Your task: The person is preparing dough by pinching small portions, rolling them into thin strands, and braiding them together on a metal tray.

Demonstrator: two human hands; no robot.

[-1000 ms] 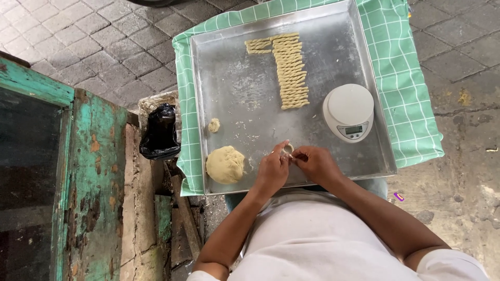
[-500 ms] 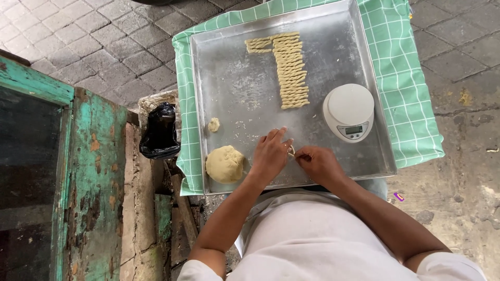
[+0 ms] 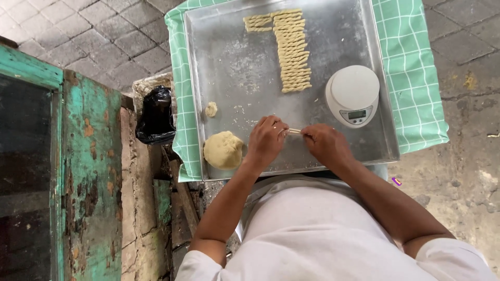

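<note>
My left hand (image 3: 266,139) and my right hand (image 3: 325,144) pinch the two ends of a thin strand of pale dough (image 3: 295,131), stretched between them just above the near part of a large metal tray (image 3: 234,67). To the left of my left hand a round ball of dough (image 3: 223,150) rests on the tray. A small scrap of dough (image 3: 211,109) lies a little farther away. Several twisted dough sticks (image 3: 292,52) are lined up in a column at the far middle of the tray.
A round white kitchen scale (image 3: 353,94) stands on the tray's right side. The tray rests on a green checked cloth (image 3: 411,62). A black plastic bag (image 3: 155,115) sits left of the tray, beside a worn green wooden frame (image 3: 88,171). Paving stones surround everything.
My hands have drawn apart. The dough that was pinched together at one spot is now stretched into a short strand between them.
</note>
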